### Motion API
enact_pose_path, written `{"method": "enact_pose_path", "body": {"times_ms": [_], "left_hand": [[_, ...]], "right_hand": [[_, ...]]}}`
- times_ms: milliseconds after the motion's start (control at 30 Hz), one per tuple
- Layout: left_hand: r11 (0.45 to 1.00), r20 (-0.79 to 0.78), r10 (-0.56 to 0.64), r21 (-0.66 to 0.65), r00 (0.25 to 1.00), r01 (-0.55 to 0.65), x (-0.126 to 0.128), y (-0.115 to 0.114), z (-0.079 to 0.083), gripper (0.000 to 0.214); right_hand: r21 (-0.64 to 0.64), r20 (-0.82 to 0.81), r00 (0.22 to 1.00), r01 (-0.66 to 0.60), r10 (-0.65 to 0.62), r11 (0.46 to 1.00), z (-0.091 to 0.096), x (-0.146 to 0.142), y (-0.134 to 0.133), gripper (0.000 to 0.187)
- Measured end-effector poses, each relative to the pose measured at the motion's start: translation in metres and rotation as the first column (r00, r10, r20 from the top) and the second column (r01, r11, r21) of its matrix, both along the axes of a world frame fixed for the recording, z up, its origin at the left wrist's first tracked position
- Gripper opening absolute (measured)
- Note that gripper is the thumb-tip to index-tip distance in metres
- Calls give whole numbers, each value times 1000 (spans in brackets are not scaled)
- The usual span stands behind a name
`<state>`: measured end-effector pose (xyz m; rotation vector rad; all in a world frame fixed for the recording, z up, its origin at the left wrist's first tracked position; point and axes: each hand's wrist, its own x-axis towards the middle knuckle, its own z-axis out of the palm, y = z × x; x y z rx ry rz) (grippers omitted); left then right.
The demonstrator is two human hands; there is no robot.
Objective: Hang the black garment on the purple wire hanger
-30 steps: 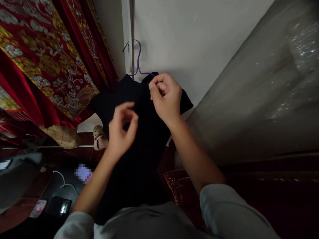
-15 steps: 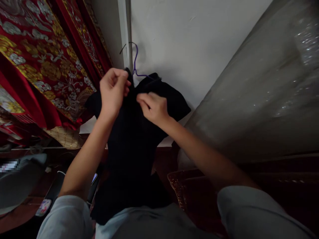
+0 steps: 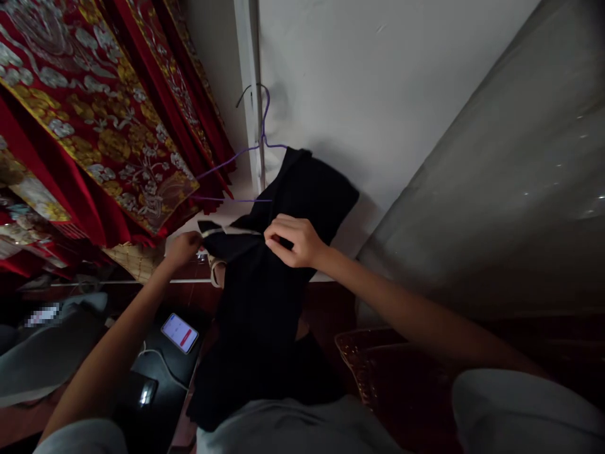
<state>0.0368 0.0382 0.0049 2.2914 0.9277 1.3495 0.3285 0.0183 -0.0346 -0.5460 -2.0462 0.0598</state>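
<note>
A black garment (image 3: 265, 296) hangs half off a thin purple wire hanger (image 3: 246, 154) hooked on the white door frame. Its right shoulder stays on the hanger; the left side has slid down, leaving the hanger's left arm bare. My left hand (image 3: 184, 247) is closed on the garment's pulled-down left edge, where a pale inner seam shows. My right hand (image 3: 293, 241) pinches the dark cloth near the neckline, fingers closed.
Red and gold embroidered fabric (image 3: 94, 120) hangs at left. A white wall (image 3: 378, 94) is behind, a grey plastic-covered surface (image 3: 496, 208) at right. Below left, a lit phone (image 3: 179, 332) with a white cable lies on a dark surface. A sandal (image 3: 216, 271) lies on the floor.
My left hand went up to the garment's left shoulder, then pulled it down and leftwards off the hanger. My right hand dropped from the collar to the chest area.
</note>
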Motion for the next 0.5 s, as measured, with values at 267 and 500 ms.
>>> {"method": "enact_pose_path", "body": {"times_ms": [267, 500], "left_hand": [[937, 161, 13, -346, 987, 44, 17, -29, 8, 32], [985, 32, -112, -125, 993, 115, 73, -44, 18, 43]], "right_hand": [[-399, 33, 997, -56, 76, 915, 3, -39, -10, 46], [-712, -176, 984, -147, 28, 687, 38, -53, -38, 19]]}}
